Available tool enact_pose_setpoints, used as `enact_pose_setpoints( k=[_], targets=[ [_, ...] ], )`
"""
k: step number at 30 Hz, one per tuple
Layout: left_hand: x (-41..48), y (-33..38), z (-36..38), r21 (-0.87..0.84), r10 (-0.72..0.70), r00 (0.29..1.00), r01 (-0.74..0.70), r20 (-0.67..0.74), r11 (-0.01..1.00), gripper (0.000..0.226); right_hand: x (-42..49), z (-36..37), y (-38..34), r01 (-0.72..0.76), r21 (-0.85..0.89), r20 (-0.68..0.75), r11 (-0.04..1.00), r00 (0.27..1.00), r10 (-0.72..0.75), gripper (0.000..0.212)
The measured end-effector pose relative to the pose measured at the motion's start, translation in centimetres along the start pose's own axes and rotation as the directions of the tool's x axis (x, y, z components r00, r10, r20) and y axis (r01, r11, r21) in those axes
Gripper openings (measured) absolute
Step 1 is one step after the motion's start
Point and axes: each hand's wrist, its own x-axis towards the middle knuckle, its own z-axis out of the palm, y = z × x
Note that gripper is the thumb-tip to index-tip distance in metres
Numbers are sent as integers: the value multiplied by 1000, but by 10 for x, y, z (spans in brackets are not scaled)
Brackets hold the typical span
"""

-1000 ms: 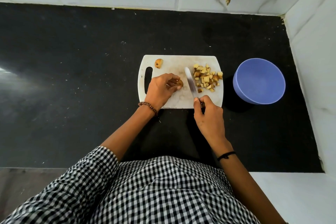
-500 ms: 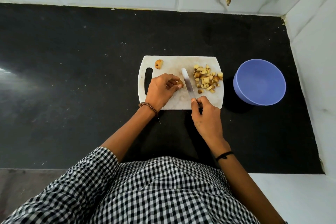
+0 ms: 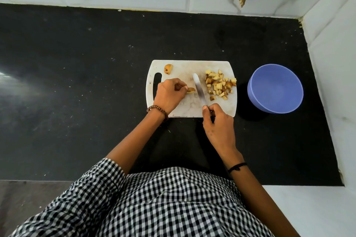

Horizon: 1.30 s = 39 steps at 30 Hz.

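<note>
My left hand (image 3: 169,94) curls its fingers onto the small yellow-brown chunk of food (image 3: 191,90) at the middle of the white plastic chopping board (image 3: 185,70), pinning it for the cut. My right hand (image 3: 217,121) grips the steel-bladed knife (image 3: 200,88) by its handle, the blade just right of the chunk. The diced yellow-brown pieces (image 3: 219,84) lie on the side nearest the round blue bowl (image 3: 275,88), I judge to leave cutting room.

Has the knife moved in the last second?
Yes: the knife slid slightly left across the board, away from the diced pile, toward the piece the left hand holds.
</note>
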Motion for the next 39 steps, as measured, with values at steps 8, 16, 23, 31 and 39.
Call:
enact_pose_setpoints(
  k=[8,16,23,31,39],
  targets=[
    [-7,0,-8,60,91,983,-102,158,993,33,-2,2,-2,-4,1,18,1000,1000,3,26],
    [-5,0,-11,133,137,960,-173,244,976,23,-3,1,2,-32,26,-9,999,999,32,27],
    [-6,-1,-4,126,175,970,-198,170,972,15,-5,3,1,-26,36,-8,999,1000,26,27],
    [0,3,2,163,211,971,-227,111,960,16,2,0,0,-20,24,-1,1000,1000,20,25],
    [3,18,20,129,233,970,-240,64,962,17,6,-1,5,-95,64,12,993,995,95,28]
  ],
)
